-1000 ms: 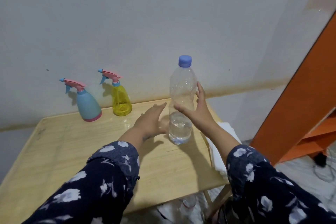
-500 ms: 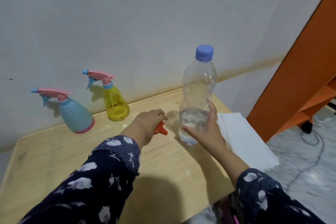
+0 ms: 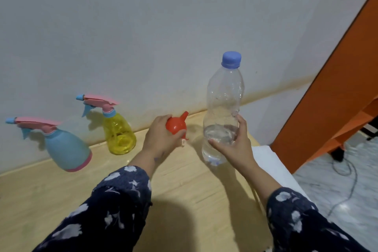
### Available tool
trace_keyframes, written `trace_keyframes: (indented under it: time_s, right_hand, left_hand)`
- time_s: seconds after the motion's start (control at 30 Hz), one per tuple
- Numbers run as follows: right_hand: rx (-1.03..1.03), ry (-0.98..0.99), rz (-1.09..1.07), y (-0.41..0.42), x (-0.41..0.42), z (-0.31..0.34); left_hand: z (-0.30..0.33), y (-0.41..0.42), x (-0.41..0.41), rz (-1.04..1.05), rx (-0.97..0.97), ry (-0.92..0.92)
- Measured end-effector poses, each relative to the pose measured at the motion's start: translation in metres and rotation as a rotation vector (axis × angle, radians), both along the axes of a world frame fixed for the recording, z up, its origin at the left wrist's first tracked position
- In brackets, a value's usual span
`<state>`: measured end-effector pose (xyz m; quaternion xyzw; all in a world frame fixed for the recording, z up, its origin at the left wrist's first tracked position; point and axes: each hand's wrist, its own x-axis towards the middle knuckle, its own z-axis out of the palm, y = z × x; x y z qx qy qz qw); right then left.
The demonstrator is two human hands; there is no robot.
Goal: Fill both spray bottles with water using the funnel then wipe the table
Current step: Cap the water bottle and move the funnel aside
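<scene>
A blue spray bottle (image 3: 66, 147) and a yellow spray bottle (image 3: 118, 131), both with pink trigger heads, stand at the back of the wooden table (image 3: 41, 194) by the wall. My left hand (image 3: 159, 139) holds a small orange funnel (image 3: 177, 124) lifted off the table, spout pointing up and right. My right hand (image 3: 235, 145) grips the lower part of a clear water bottle (image 3: 224, 108) with a blue cap; it holds a little water and is upright. A white cloth (image 3: 272, 165) lies at the table's right edge, partly behind my right arm.
An orange wooden cabinet (image 3: 337, 88) rises at the right. A cable (image 3: 347, 182) trails across the marble floor below it. The white wall runs just behind the spray bottles.
My left hand picked the orange funnel off the table and raised it. My right hand closed round the water bottle. The view shifted left and nearer.
</scene>
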<state>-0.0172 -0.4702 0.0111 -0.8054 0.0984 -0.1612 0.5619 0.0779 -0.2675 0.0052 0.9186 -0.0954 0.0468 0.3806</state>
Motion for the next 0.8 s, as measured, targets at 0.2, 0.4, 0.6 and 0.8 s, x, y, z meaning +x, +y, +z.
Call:
trace_keyframes:
  time_s: [0.2,0.4,0.6,0.8]
  right_hand:
    - [0.024,-0.015,0.034,-0.037,0.072,0.005]
    - [0.035,-0.043,0.108,-0.065,0.134,-0.004]
    - [0.044,-0.065,0.195,-0.074,0.169,-0.014]
    - [0.033,-0.033,0.257,-0.078,0.178,-0.015]
  left_hand:
    - [-0.029,-0.045,0.015,0.192,-0.174,0.091]
    - [-0.059,-0.083,0.04,0.226,-0.163,0.156]
    - [-0.068,-0.097,0.054,0.272,-0.004,0.064]
    - [-0.072,-0.1,0.061,0.297,0.064,0.13]
